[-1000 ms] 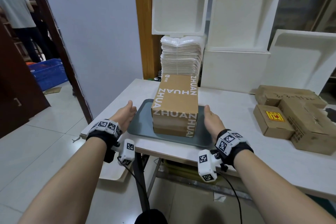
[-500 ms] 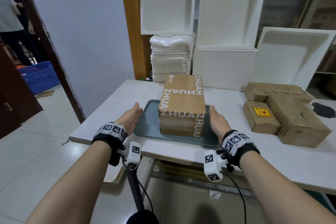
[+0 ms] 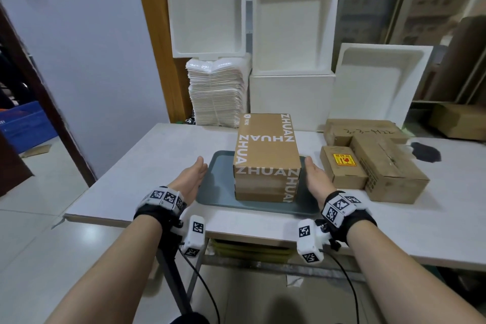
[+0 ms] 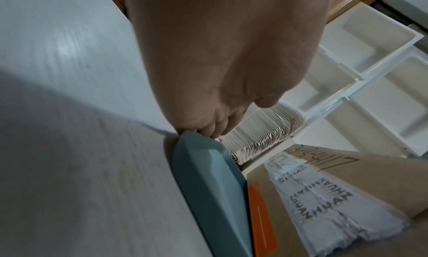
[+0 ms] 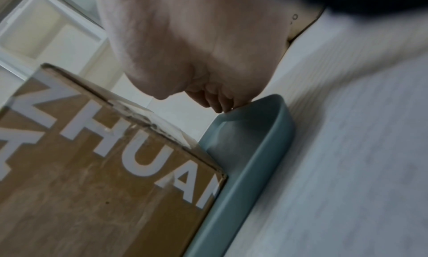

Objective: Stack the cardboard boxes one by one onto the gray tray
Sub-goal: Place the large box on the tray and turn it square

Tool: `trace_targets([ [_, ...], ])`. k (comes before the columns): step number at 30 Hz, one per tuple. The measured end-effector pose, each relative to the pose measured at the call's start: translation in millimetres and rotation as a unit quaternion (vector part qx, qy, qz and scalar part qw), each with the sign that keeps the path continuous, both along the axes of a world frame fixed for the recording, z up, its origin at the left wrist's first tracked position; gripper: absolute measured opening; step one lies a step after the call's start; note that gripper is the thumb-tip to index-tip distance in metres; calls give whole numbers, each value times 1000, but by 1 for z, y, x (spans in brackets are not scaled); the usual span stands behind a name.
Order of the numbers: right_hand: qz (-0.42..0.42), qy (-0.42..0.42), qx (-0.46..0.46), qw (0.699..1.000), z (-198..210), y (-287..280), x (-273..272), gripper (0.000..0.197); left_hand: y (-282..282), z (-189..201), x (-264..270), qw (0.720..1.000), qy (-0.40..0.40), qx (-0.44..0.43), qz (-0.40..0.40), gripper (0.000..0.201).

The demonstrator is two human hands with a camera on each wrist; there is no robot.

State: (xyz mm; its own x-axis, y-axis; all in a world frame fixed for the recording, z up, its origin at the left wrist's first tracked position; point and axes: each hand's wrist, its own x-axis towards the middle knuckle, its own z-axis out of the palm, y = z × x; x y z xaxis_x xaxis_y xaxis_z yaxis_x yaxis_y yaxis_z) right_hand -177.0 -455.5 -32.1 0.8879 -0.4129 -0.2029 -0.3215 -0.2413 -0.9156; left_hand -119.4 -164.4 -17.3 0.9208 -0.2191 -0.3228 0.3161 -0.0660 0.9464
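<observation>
Wrist views alone show fingertips touching gray tray rim.

A packing or storage room: white foam boxes stacked up, piled mailer bags, cardboard cartons on the tabletop.

A pale blue-white wall is being flanked by a dark doorframe at the left and a wooden post at the right. Glossy light floor tiles are being lit from the doorway, where a blue crate is being kept. White foam trays are being propped behind the white table.
</observation>
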Motion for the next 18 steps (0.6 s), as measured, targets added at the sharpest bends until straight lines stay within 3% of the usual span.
trace_targets([
  [8,-6,-13,21,1000,26,-8,2,74,-12,21,12,1000,-26,-4,12,67],
  [13,24,-36,81,996,32,-5,17,86,-39,44,24,995,-53,-62,-51,67],
  [18,41,-71,114,990,38,7,13,50,-66,57,20,986,-31,-113,-117,66],
])
